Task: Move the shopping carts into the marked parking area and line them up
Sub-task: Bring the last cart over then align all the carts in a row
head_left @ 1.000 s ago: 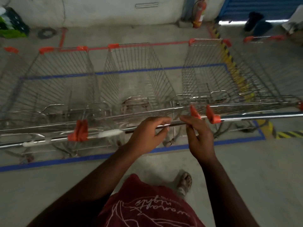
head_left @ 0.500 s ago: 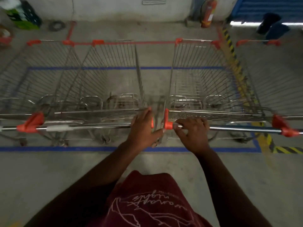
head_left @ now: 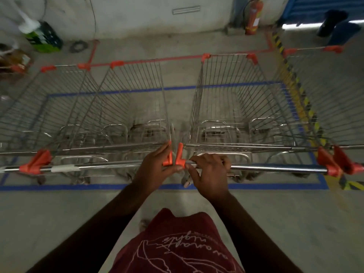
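Several wire shopping carts with orange corner caps stand side by side inside a blue taped rectangle (head_left: 118,187) on the concrete floor. My left hand (head_left: 155,168) grips the right end of the left-middle cart's handle bar (head_left: 98,166) at its orange end cap. My right hand (head_left: 210,174) grips the left end of the right-middle cart's handle bar (head_left: 275,168), fingers curled over the bar. The two orange caps sit almost touching between my hands. A further cart (head_left: 331,95) stands at the far right, over the yellow-black stripe, and another (head_left: 29,107) at the far left.
A red fire extinguisher (head_left: 254,18) stands by the back wall. A green crate (head_left: 44,39) and a bag sit at the back left. Red floor tape (head_left: 177,59) runs behind the carts. A yellow-black hazard stripe (head_left: 291,79) runs along the right side.
The two middle carts' handles have come level and closer together, their orange caps now nearly touching. My left hand has shifted right along its bar to the end cap.
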A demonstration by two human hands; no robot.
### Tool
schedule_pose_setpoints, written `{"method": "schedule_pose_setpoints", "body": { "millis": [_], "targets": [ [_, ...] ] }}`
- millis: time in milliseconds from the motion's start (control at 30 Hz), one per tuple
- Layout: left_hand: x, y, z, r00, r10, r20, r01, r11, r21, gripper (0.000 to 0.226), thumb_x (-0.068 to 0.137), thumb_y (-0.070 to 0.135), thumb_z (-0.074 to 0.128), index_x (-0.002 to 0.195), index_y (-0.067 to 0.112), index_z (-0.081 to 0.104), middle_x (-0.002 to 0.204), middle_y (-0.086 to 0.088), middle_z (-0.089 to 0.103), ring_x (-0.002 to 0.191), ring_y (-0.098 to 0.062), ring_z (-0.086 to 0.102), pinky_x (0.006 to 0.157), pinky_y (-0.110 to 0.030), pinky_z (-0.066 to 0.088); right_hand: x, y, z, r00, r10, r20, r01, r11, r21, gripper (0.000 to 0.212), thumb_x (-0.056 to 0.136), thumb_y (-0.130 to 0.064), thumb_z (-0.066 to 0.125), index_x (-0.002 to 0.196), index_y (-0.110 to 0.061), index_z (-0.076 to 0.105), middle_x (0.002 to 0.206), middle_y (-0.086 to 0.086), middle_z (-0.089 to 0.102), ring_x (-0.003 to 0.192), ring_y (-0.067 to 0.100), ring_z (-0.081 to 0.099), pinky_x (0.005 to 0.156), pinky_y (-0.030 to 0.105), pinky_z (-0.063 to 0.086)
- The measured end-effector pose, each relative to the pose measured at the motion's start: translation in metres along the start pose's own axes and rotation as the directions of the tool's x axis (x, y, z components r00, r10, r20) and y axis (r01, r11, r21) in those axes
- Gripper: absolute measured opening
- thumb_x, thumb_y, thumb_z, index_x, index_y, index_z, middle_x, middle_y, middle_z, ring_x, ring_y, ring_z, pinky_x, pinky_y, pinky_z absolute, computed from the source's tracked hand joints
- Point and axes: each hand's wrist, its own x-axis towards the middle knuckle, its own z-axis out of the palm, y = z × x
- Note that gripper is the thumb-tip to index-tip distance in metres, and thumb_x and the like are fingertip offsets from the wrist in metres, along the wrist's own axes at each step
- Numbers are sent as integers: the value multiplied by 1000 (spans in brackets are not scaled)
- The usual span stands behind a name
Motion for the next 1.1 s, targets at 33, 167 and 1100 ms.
{"method": "schedule_pose_setpoints", "body": {
  "millis": [33,167,1100],
  "targets": [
    [0,0,1,1000,-12,-12,12,1000,-4,92,79,55,76,153,11,44,162,-2,35,148,-8,33,120,-32,36,2,1,0,1000,-10,1,10,1000,-6,30,96,-57,59,102,-33,76,94,-11,71,94,19,64,95,47,34],
    [0,1,5,998,-12,-68,13,1000,8,85,81,52,75,150,9,48,159,-3,40,144,-7,37,116,-35,41,11,4,2,1000,-19,25,20,999,-38,33,97,-60,57,103,-34,76,93,-11,71,93,19,64,94,45,32],
    [3,20,1,969,205,-136,-209,978,-18,46,97,29,68,137,7,62,137,-2,61,123,-13,60,102,-37,50,17,12,-31,1000,3,8,-5,951,308,29,97,-35,65,124,-29,72,121,-14,73,110,10,66,102,50,42]
  ]
}}
